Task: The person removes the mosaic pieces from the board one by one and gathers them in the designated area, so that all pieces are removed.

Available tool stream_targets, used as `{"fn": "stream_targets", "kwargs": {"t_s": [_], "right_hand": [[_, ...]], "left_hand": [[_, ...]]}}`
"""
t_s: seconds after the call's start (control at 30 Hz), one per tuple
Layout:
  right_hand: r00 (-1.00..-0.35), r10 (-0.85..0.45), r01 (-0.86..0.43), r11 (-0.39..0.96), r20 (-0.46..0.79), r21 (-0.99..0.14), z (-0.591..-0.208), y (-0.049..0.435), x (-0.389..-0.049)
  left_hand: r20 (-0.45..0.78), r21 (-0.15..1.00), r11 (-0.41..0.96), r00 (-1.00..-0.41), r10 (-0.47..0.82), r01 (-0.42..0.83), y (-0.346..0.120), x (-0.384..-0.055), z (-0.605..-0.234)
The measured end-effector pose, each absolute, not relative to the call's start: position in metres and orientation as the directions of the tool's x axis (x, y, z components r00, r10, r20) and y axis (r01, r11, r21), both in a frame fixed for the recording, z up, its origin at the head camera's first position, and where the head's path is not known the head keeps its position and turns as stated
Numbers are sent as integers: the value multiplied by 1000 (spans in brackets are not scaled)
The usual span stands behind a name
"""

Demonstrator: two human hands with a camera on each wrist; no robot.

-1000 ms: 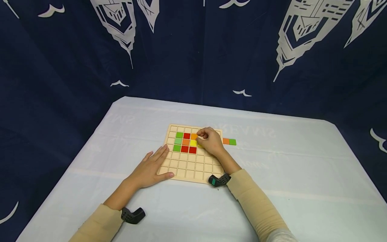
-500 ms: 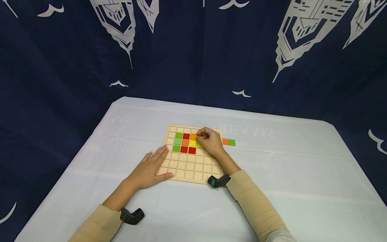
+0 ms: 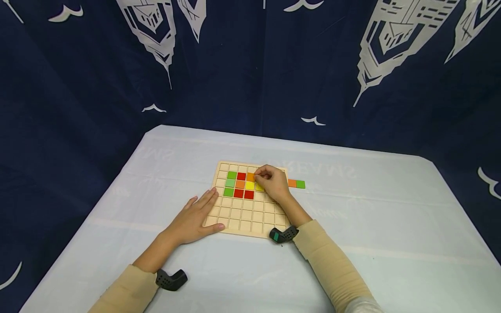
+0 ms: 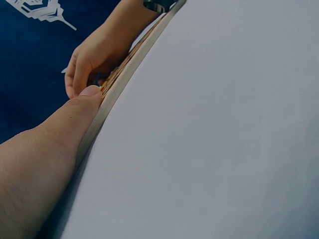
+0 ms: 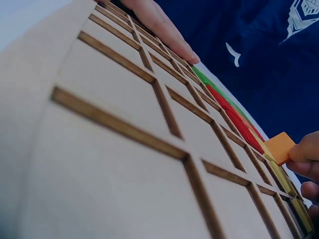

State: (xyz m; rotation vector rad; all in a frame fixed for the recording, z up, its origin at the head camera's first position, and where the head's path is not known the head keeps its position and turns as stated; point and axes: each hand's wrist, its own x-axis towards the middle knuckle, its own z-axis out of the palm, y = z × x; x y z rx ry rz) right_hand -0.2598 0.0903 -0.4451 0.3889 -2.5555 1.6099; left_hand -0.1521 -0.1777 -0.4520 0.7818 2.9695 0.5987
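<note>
A square wooden grid board (image 3: 235, 213) lies on the table. My left hand (image 3: 194, 220) rests flat along its left edge, thumb at the near left corner and fingers spread. Over the board's upper right part, my right hand (image 3: 272, 182) pinches a small orange square tile (image 5: 279, 148) between thumb and fingertips, tilted up from the grid. Several coloured tiles sit in the grid's cells: green tiles (image 3: 228, 191) in the left column, red tiles (image 3: 248, 194), an orange-brown tile (image 3: 240, 184) and a yellow tile (image 3: 249, 185). My right hand covers part of the cells beside them.
On the white table (image 3: 375, 221), just right of the board, lie an orange loose tile (image 3: 292, 183) and a green loose tile (image 3: 300, 184) side by side. A dark blue curtain (image 3: 235, 78) with white prints hangs behind. Black wrist devices (image 3: 172, 280) sit at both sleeves.
</note>
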Motion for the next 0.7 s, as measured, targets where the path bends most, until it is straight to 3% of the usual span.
{"fn": "stream_targets", "kwargs": {"t_s": [0.27, 0.7], "right_hand": [[-971, -142, -231, 355, 192, -906, -438, 94, -257], [-982, -97, -189, 389, 164, -902, -432, 107, -254]], "left_hand": [[82, 374, 799, -874, 478, 472, -176, -151, -449], [76, 372, 803, -877, 475, 466, -177, -151, -451]]}}
